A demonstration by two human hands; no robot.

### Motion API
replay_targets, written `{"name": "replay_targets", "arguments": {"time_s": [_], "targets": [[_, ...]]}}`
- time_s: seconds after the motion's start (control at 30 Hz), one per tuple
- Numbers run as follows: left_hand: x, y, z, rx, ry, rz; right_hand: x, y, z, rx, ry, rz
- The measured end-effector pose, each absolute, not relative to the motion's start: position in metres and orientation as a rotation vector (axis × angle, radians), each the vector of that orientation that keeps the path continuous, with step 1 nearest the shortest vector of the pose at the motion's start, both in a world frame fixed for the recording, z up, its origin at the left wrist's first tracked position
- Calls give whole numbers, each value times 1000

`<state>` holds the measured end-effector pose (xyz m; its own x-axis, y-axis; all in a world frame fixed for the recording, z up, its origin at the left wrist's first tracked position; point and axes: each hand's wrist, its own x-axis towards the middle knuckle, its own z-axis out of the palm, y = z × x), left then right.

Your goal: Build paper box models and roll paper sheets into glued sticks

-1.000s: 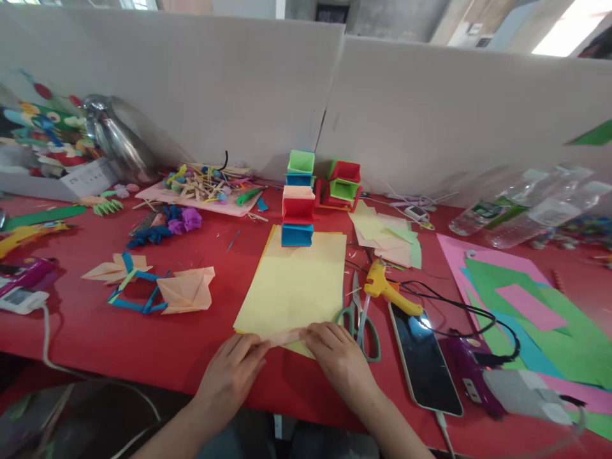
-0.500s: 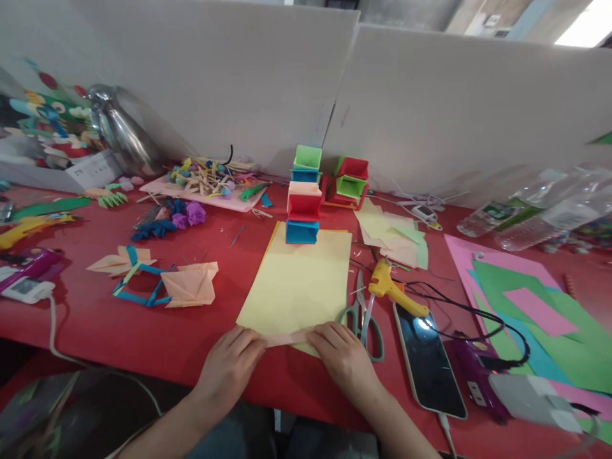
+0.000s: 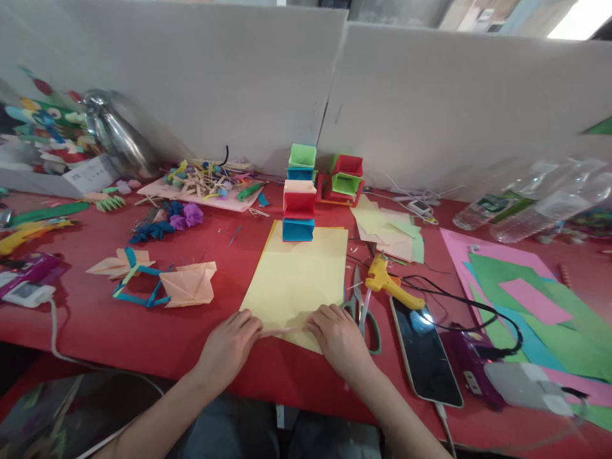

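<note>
A pale yellow sheet of paper (image 3: 296,280) lies on the red table (image 3: 95,331) in front of me. At its near edge a narrow peach paper strip (image 3: 283,331) stretches between my hands. My left hand (image 3: 228,349) pinches the strip's left end with curled fingers. My right hand (image 3: 338,339) holds the right end, fingers bent down on it. Both hands rest on the table by the sheet's near edge.
Scissors (image 3: 362,312), a yellow glue gun (image 3: 389,287) and a phone (image 3: 425,357) lie right of the sheet. A stack of folded paper boxes (image 3: 299,210) stands at its far end. Peach origami pieces (image 3: 189,285) lie left, coloured sheets (image 3: 535,306) and bottles (image 3: 521,207) right.
The strip looks narrower now, turned more on edge between my fingers. Both hands stay at the sheet's near edge; the camera has shifted slightly.
</note>
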<state>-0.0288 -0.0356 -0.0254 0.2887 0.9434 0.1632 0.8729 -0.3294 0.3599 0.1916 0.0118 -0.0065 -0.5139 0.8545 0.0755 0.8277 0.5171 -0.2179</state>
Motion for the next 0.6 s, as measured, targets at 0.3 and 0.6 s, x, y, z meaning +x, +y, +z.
{"name": "replay_targets", "arguments": {"time_s": [0.3, 0.6], "targets": [[-34, -35, -36, 2494, 1572, 552, 196, 15, -14, -1190, -2522, 260], [-36, -37, -37, 2577, 1487, 530, 203, 9, -20, -954, -2626, 194]]}}
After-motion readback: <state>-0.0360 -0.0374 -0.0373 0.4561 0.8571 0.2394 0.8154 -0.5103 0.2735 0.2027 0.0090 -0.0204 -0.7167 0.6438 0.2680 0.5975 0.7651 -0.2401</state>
